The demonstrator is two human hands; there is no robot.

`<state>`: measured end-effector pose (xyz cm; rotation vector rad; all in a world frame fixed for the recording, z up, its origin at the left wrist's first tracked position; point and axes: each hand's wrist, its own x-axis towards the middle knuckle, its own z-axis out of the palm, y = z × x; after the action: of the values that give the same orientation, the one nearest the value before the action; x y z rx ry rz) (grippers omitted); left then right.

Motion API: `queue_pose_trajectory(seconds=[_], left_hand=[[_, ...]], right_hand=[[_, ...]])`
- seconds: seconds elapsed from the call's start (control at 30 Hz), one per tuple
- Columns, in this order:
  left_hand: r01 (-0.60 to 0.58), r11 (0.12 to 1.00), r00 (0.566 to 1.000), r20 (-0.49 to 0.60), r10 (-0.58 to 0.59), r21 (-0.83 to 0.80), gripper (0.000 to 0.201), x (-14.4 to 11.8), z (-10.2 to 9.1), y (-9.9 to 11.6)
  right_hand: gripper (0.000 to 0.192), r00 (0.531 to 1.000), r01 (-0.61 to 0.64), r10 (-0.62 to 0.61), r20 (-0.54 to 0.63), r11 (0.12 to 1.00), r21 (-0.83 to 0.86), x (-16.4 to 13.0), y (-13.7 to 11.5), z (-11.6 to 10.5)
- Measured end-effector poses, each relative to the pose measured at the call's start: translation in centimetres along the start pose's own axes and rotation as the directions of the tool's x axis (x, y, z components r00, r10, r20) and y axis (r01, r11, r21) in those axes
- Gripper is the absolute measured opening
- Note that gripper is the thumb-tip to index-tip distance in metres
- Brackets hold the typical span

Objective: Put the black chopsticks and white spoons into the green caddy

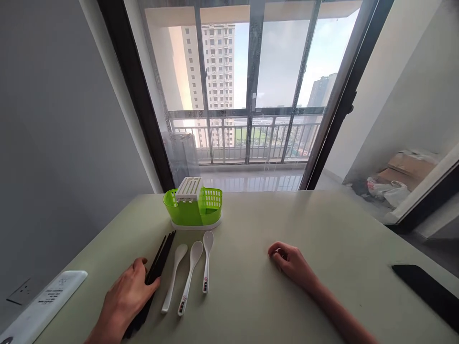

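Straddling the chopsticks [159,262] at near left, the left hand [125,294] likely bundles them, though I cannot tell whether its fingers grip. Spoons [195,254] lie spaced just to their right, presumably easy to pick singly; the right hand [289,260] rests on the desk [244,286], loosely curled, seemingly empty.

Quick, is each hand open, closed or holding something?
Left hand: spanning black chopsticks; grip can't be told.
Right hand: loosely curled, nothing visibly held.
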<state>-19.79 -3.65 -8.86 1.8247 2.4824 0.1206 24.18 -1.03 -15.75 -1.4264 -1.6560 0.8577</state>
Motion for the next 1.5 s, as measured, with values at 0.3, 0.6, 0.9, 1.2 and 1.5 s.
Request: queue_pose_trajectory(seconds=[0.3,0.6,0.9,1.2,1.5], left_hand=[[-0.01,0.997,0.998,0.065,0.005,0.071,0.037,-0.5,-2.7,2.2],[-0.008,0.994,0.997,0.074,0.0,0.11,0.024,0.1,-3.4,2.6],[-0.005,0.988,0.997,0.072,-0.006,0.157,0.015,0.3,-4.7,3.9],[0.004,0.99,0.998,0.062,-0.013,0.144,0.02,1.1,-4.0,3.2],[-0.01,0.991,0.999,0.047,0.004,0.132,0.018,1.6,-3.4,2.6]], right_hand=[[0.02,0.995,-0.094,0.091,0.035,0.992,0.084,-6.1,-1.8,-0.6],[0.018,0.996,-0.087,0.087,-0.012,0.996,0.037,-10.5,-2.1,-0.8],[0.019,0.995,-0.071,0.073,-0.073,0.997,0.028,-10.8,-1.9,-0.3],[0.018,0.993,-0.074,0.077,-0.087,0.996,0.039,-10.8,-1.9,-0.2],[0.017,0.994,-0.053,0.057,-0.09,0.998,0.039,-10.7,-1.8,-0.2]])
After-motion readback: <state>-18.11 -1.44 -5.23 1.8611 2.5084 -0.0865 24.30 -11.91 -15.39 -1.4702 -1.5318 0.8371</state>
